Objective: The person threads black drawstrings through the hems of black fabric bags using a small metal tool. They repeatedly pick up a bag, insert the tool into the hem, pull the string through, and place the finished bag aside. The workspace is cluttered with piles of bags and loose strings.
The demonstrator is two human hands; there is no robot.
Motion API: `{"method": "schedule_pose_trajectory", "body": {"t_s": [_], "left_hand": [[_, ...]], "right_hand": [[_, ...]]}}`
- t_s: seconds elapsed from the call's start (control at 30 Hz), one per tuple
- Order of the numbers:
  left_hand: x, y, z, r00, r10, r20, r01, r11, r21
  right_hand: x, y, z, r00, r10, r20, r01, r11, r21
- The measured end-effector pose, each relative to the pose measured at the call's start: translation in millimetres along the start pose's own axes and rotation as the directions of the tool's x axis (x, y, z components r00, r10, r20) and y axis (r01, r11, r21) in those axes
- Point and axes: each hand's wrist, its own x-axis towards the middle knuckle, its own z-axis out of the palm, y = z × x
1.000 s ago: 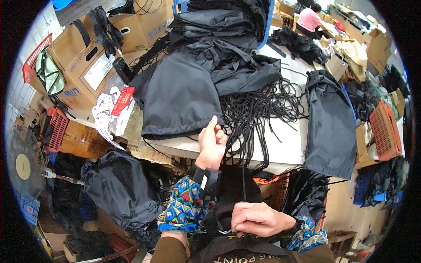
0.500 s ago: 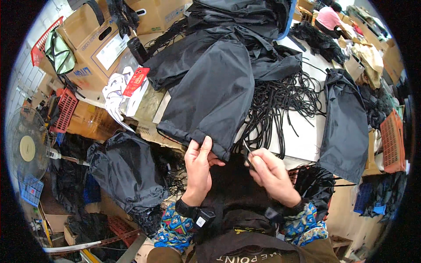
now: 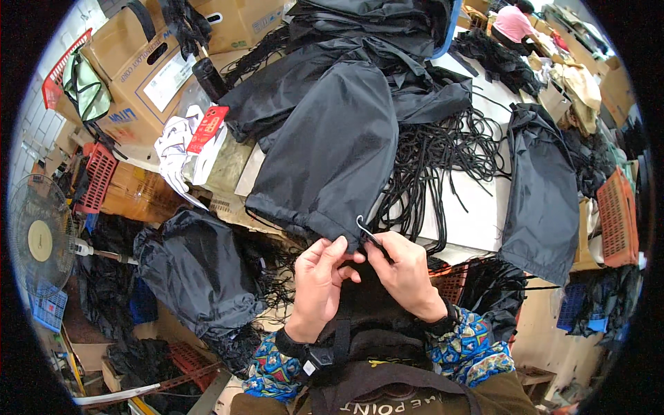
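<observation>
A black fabric bag (image 3: 335,145) lies flat on the table in front of me, its hemmed edge toward my body. At the right corner of that hem, my left hand (image 3: 317,283) pinches the cloth between thumb and fingers. Close beside it, my right hand (image 3: 408,273) is closed around a thin hook (image 3: 360,223) whose pale curved tip stands up by the corner. The hook's lower part is hidden in the fingers. To the right of the bag lies a tangled bunch of black cords (image 3: 446,166).
More black fabric (image 3: 366,24) is heaped behind the bag. Another black bag (image 3: 543,197) hangs over the table's right side, and one more (image 3: 197,270) sits low on the left. Cardboard boxes (image 3: 138,83) and a fan (image 3: 43,238) stand left. A person (image 3: 513,26) sits far right.
My right hand has come left with the hook, up to the hem corner beside my left hand. The left hand has shifted slightly right and down along the hem.
</observation>
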Motion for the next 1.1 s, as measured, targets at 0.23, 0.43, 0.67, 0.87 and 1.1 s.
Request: {"method": "schedule_pose_trajectory", "body": {"t_s": [0.23, 0.43, 0.67, 0.87, 1.1], "left_hand": [[8.2, -3.9, -0.9, 0.999, 0.017, -0.051, -0.02, 0.998, -0.055], [6.0, -7.9, 5.9, 0.995, 0.087, -0.058, -0.086, 0.996, 0.023], [2.6, -20.7, 3.8, 0.974, 0.22, -0.048, -0.207, 0.958, 0.197], [18.6, -3.1, -9.5, 0.93, 0.326, -0.171, -0.301, 0.941, 0.155], [29.1, 17.9, -14.8, 0.954, 0.264, -0.139, -0.244, 0.958, 0.148]], "right_hand": [[-12.9, -16.5, -25.6, 0.992, -0.01, 0.123, 0.04, 0.969, -0.245], [-15.4, -23.1, -21.2, 0.985, 0.007, 0.171, 0.045, 0.953, -0.3], [-9.8, -20.9, -11.7, 0.98, 0.013, 0.198, 0.044, 0.959, -0.281], [-6.6, -17.8, -26.8, 0.972, 0.005, 0.233, 0.061, 0.96, -0.274], [-11.5, -19.0, -107.5, 0.916, -0.002, 0.4, 0.166, 0.912, -0.376]]}}
